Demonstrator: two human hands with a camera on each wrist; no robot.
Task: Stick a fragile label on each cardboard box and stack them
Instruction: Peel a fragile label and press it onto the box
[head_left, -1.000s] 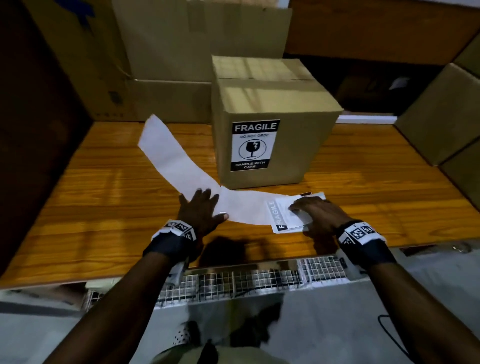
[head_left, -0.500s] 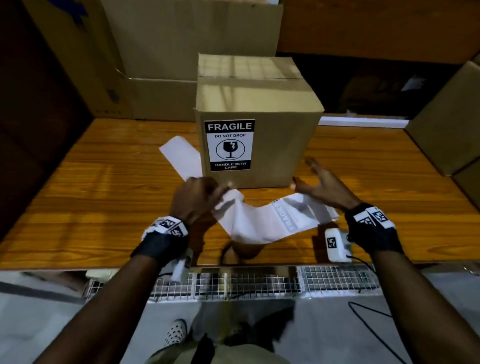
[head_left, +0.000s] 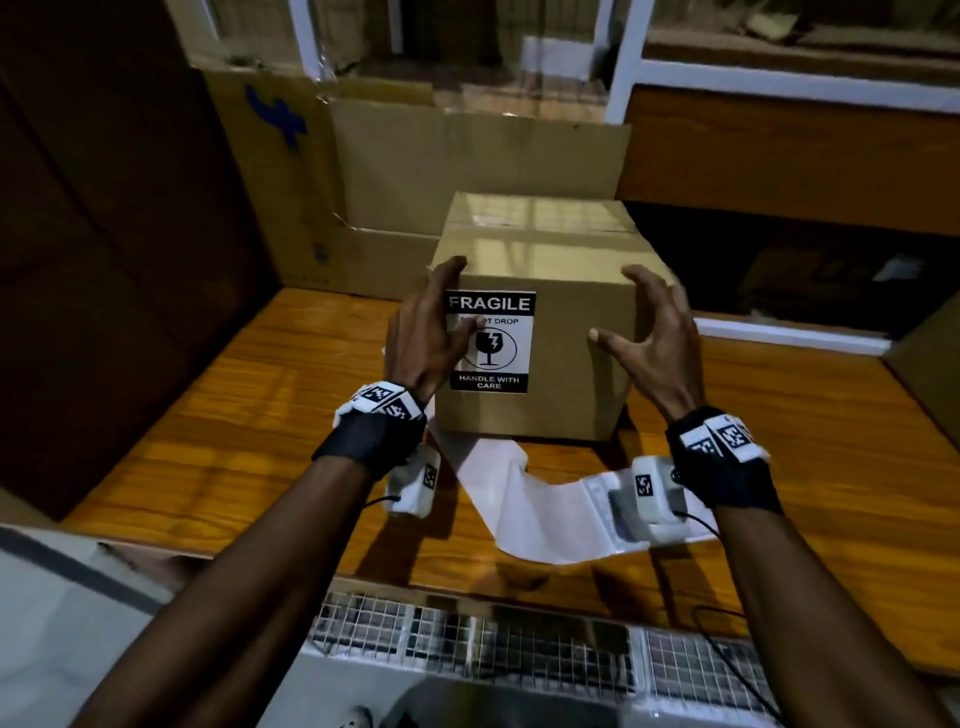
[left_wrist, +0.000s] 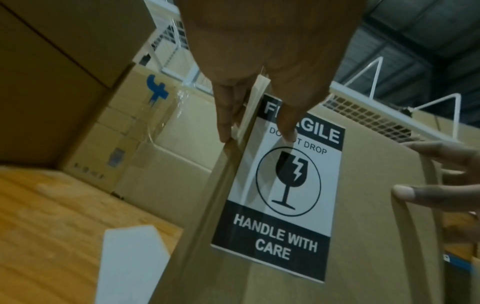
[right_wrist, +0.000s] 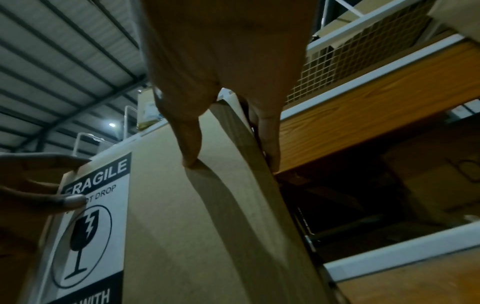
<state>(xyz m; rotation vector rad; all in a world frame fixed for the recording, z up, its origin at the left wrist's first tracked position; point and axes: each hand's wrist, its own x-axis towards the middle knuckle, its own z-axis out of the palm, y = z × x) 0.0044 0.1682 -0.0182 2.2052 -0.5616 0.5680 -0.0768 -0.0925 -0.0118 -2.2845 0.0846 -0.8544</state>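
Note:
A brown cardboard box stands on the wooden table with a black-and-white FRAGILE label on its front face. My left hand straddles the box's front left edge, thumb on the label and fingers along the left side. My right hand straddles the front right edge, thumb tip on the front face, fingers on the right side. The left wrist view shows the label under my left hand. In the right wrist view my right hand spans the box edge. Both hands have straight fingers.
A white label backing strip lies curled on the table in front of the box. Large cardboard boxes stand behind, more boxes at the right. A wooden shelf runs across the back right. Wire mesh lines the near edge.
Both hands have left the backing strip on the table and come up to the box's front corners. The strip now lies loose. My view has tilted upward.

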